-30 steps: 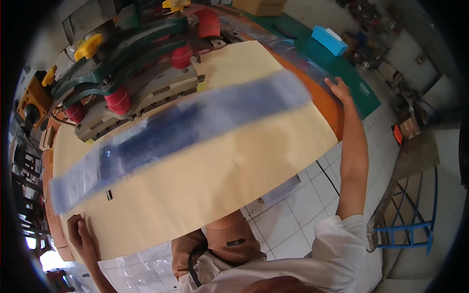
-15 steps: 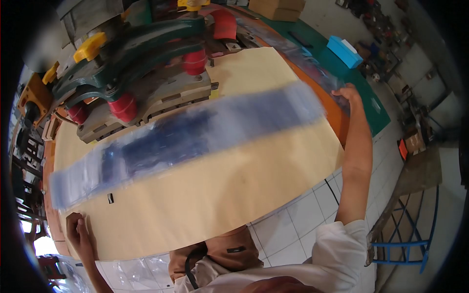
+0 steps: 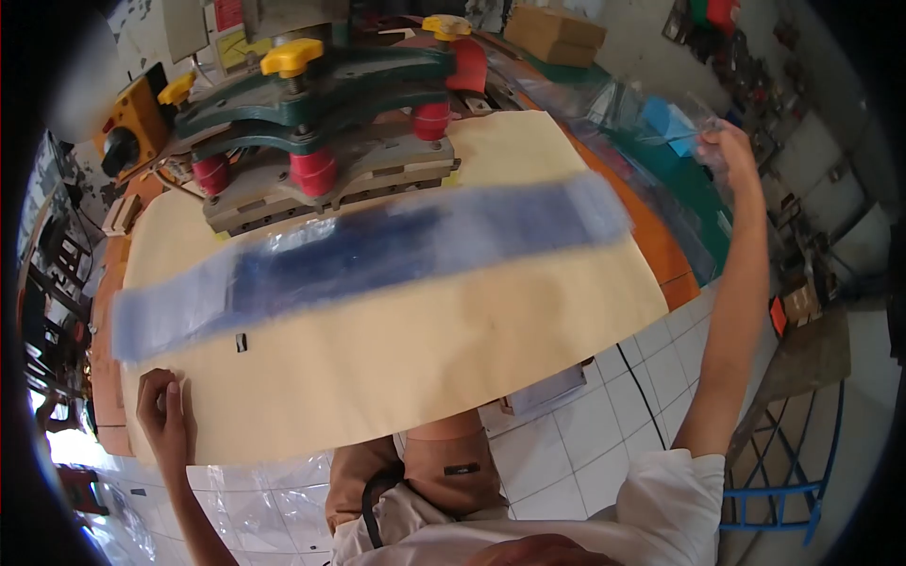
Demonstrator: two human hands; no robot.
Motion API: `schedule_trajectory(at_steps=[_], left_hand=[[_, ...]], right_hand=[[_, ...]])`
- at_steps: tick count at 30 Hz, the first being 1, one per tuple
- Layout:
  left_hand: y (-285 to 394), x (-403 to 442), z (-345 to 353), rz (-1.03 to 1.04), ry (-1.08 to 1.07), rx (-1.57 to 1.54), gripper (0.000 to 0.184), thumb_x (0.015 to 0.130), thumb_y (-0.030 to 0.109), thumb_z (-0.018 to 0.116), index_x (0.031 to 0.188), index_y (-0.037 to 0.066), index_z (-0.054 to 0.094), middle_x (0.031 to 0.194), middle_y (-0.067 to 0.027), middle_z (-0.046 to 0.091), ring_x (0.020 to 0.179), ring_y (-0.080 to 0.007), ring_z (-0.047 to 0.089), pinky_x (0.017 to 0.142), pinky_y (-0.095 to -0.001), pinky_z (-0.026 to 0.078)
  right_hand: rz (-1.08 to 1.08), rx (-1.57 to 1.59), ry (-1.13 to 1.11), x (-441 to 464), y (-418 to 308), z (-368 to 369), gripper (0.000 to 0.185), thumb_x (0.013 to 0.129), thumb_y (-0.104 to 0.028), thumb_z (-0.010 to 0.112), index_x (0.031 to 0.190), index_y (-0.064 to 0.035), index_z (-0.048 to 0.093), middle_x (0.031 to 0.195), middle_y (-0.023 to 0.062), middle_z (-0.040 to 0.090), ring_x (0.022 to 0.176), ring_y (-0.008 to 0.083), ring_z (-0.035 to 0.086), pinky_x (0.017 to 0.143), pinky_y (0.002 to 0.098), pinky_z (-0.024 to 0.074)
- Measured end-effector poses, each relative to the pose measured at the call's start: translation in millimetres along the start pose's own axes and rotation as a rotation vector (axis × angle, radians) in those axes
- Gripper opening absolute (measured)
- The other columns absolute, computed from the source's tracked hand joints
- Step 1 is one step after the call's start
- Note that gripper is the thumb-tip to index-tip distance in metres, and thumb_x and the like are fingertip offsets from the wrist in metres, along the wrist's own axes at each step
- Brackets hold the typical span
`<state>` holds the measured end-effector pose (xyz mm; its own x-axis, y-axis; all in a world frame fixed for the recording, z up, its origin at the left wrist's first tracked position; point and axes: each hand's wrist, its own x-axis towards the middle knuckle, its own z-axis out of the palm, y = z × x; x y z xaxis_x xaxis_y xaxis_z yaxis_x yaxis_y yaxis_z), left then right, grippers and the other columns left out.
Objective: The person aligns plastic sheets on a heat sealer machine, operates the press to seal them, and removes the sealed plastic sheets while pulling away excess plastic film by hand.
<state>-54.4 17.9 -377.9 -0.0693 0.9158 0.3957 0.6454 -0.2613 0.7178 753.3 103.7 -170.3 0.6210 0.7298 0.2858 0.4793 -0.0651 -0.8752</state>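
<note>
My right hand is raised at the right and pinches the edge of a clear plastic sheet. This sheet hangs over the green surface and part of a blue box. My left hand rests by the lower left corner of a large cream board, fingers curled, with nothing visible in them. Across the board lies a long strip of bluish clear plastic, blurred. A small black piece sits on the board near my left hand.
Over the far edge of the board stands a green press frame with yellow knobs, red cylinders and a metal bar. Cardboard boxes are at the back. A blue metal frame stands on the right.
My right hand has moved up and right, lifting the clear plastic sheet over the blue box. My left hand stays at the board's corner. The view has shifted.
</note>
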Motion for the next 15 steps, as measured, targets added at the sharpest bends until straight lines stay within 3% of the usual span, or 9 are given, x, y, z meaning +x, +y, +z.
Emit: schedule_trajectory(at_steps=[2, 5, 8, 9, 10, 12, 13, 15], left_hand=[[1, -2, -3, 0.004, 0.009, -0.006, 0.010, 0.089, 0.002, 0.052, 0.095, -0.004, 0.055, 0.098, -0.0103, 0.056, 0.095, -0.0211, 0.053, 0.087, -0.0308, 0.043], [24, -12, -1, 0.276, 0.335, 0.421, 0.015, 0.088, 0.003, 0.054, 0.100, -0.005, 0.058, 0.105, -0.0146, 0.060, 0.099, -0.0301, 0.056, 0.088, -0.0366, 0.045], [40, -55, 36, 0.488, 0.410, -0.032, 0.020, 0.088, 0.006, 0.056, 0.103, -0.007, 0.056, 0.105, -0.0186, 0.059, 0.098, -0.0330, 0.057, 0.084, -0.0412, 0.048], [78, -69, 69, 0.355, 0.386, -0.410, 0.021, 0.085, 0.009, 0.061, 0.101, -0.004, 0.059, 0.101, -0.0173, 0.062, 0.091, -0.0319, 0.060, 0.079, -0.0405, 0.050], [127, -72, 94, 0.642, -0.131, -0.454, 0.023, 0.081, 0.012, 0.065, 0.099, -0.002, 0.061, 0.094, -0.0161, 0.064, 0.082, -0.0310, 0.062, 0.073, -0.0374, 0.051], [176, -81, 138, 0.422, -0.453, -0.754, 0.028, 0.078, 0.012, 0.069, 0.100, -0.002, 0.061, 0.090, -0.0161, 0.064, 0.077, -0.0288, 0.064, 0.070, -0.0331, 0.051], [192, -83, 167, 0.465, -0.537, -0.925, 0.036, 0.079, 0.014, 0.071, 0.108, -0.003, 0.059, 0.092, -0.0155, 0.064, 0.080, -0.0263, 0.064, 0.073, -0.0347, 0.051], [223, -100, 211, 0.232, -0.738, -1.247, 0.047, 0.082, 0.019, 0.071, 0.119, -0.003, 0.052, 0.104, -0.0147, 0.062, 0.086, -0.0234, 0.063, 0.079, -0.0332, 0.050]], right_hand=[[-0.026, -0.037, -0.066, -7, -24, -20, 0.028, 0.078, -0.004, 0.055, 0.105, 0.0016, 0.061, 0.085, 0.0089, 0.065, 0.072, 0.0146, 0.060, 0.064, 0.0259, 0.0469], [-0.046, -0.044, -0.165, -31, -55, -45, 0.025, 0.080, -0.007, 0.056, 0.104, 0.0006, 0.061, 0.085, 0.0067, 0.064, 0.070, 0.0124, 0.057, 0.065, 0.0238, 0.0456], [-0.050, 0.000, -0.169, -81, -88, -68, 0.024, 0.081, -0.009, 0.057, 0.103, 0.0001, 0.060, 0.083, 0.0036, 0.062, 0.064, 0.0098, 0.052, 0.062, 0.0225, 0.0433], [-0.045, 0.027, -0.191, -93, -95, -82, 0.024, 0.082, -0.010, 0.057, 0.104, -0.0001, 0.060, 0.084, 0.0031, 0.062, 0.065, 0.0097, 0.051, 0.062, 0.0222, 0.0428], [-0.049, 0.043, -0.219, -107, -104, -92, 0.025, 0.082, -0.010, 0.058, 0.105, -0.0004, 0.060, 0.085, 0.0026, 0.061, 0.065, 0.0095, 0.051, 0.062, 0.0219, 0.0422], [-0.104, 0.028, -0.166, -125, -109, -111, 0.026, 0.083, -0.012, 0.059, 0.107, -0.0008, 0.060, 0.084, 0.0017, 0.061, 0.066, 0.0090, 0.051, 0.062, 0.0216, 0.0417], [-0.153, 0.021, -0.111, -136, -113, -119, 0.027, 0.083, -0.013, 0.060, 0.108, -0.0012, 0.059, 0.084, 0.0008, 0.060, 0.068, 0.0086, 0.051, 0.063, 0.0214, 0.0413], [-0.202, -0.034, -0.006, -169, -126, -138, 0.030, 0.083, -0.017, 0.062, 0.109, -0.0019, 0.059, 0.084, -0.0006, 0.059, 0.071, 0.0074, 0.050, 0.064, 0.0216, 0.0406]])
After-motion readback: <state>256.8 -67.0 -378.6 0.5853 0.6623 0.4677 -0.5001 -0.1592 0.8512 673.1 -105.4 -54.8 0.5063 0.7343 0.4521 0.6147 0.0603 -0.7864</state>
